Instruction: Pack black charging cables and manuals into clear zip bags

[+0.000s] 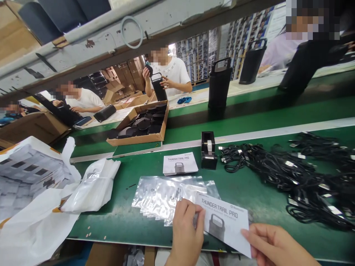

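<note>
My left hand (185, 229) was curled shut on the left edge of a white printed paper leaflet (235, 218), and my right hand (274, 242) pinched its lower right corner. The leaflet lay over the clear plastic bags (163, 195), inside none of them. A second leaflet (180, 163) lay beyond, also unbagged.

Bright even overhead light, soft shadows. Glare on plastic bags (166, 195) near bench front edge. Wide-angle bend at edges. Faces pixelated; background soft.

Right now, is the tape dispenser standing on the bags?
No, the tape dispenser stands on the bare green table beside the spare leaflet, beyond the bags.
</note>
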A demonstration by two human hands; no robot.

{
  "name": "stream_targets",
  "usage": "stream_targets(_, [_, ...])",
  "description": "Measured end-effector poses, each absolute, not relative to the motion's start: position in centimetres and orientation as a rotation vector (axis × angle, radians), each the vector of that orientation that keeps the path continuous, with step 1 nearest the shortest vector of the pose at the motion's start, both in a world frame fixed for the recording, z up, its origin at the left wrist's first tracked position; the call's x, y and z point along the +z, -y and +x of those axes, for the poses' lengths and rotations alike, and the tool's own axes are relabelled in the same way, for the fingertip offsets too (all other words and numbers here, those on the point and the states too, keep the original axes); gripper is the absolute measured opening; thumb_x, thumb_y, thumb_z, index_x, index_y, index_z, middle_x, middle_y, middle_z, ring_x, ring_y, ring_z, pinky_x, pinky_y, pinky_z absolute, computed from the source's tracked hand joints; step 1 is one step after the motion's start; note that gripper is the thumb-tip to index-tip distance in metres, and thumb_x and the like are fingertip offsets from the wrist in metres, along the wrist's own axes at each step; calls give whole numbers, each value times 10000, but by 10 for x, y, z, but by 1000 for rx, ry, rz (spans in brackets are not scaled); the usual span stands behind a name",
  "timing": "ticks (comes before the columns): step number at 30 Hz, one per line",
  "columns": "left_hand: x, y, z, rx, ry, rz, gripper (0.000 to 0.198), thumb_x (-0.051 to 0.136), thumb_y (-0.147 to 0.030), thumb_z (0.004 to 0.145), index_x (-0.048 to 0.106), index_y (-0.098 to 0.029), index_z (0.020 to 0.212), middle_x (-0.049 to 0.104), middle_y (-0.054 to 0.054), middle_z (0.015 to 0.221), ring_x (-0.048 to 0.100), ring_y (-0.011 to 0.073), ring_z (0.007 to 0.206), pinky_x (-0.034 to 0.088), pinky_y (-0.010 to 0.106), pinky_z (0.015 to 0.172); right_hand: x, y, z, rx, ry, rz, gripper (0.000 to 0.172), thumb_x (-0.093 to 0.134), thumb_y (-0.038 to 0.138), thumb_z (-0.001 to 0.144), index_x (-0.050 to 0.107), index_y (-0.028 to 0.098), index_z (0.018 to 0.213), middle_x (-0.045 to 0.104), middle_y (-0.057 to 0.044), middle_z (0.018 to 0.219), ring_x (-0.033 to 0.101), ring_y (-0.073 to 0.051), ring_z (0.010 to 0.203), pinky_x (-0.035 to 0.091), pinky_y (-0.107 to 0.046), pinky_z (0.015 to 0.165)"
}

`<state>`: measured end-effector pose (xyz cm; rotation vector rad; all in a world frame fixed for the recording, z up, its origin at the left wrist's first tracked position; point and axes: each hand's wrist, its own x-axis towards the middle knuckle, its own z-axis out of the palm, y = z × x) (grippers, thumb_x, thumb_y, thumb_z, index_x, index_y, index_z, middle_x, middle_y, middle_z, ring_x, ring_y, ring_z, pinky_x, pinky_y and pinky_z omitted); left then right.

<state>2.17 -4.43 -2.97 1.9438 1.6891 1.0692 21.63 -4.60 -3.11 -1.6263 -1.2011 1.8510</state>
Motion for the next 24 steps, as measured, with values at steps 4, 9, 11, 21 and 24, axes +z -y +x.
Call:
stream_targets(4, [-22, 42, 17, 1074, -1666, 1869, 129, 472, -169, 843, 571, -191, 762, 541, 48, 780, 528, 196, 763, 423, 309, 676, -21, 34, 208, 1911, 1284, -1515, 420, 588, 570, 670, 499, 188, 522, 529, 31, 415, 455, -66, 340, 370, -182, 396])
stream_targets(9, [-11, 34, 6, 1035, -1756, 1795, 131, 480, -203, 844, 582, -194, 763, 551, 48, 777, 537, 200, 746, 424, 308, 665, -18, 33, 221, 1870, 1318, -1588, 442, 573, 592, 667, 491, 190, 502, 542, 17, 409, 456, -64, 333, 349, -180, 384])
stream_targets(11, [-13, 34, 6, 979, -1736, 1837, 138, 479, -196, 841, 586, -193, 753, 553, 45, 769, 537, 200, 748, 425, 310, 668, -22, 35, 227, 1844, 1317, -1627, 452, 566, 599, 665, 481, 193, 485, 526, 21, 393, 442, -62, 319, 339, -178, 369])
stream_targets(21, [-26, 43, 20, 991, -1663, 1935, 148, 474, -157, 835, 575, -207, 740, 554, 46, 764, 511, 203, 762, 401, 315, 678, -19, 17, 220, 1921, 1274, -1552, 396, 606, 521, 691, 496, 180, 521, 545, 31, 412, 472, -58, 337, 361, -159, 378])
stream_targets(24, [-21, 42, 22, 1071, -1609, 1868, 141, 475, -172, 840, 566, -201, 736, 546, 38, 748, 511, 191, 744, 392, 298, 669, -13, 9, 202, 1970, 1348, -1420, 354, 558, 469, 753, 526, 167, 571, 586, 17, 466, 532, -69, 387, 420, -163, 426])
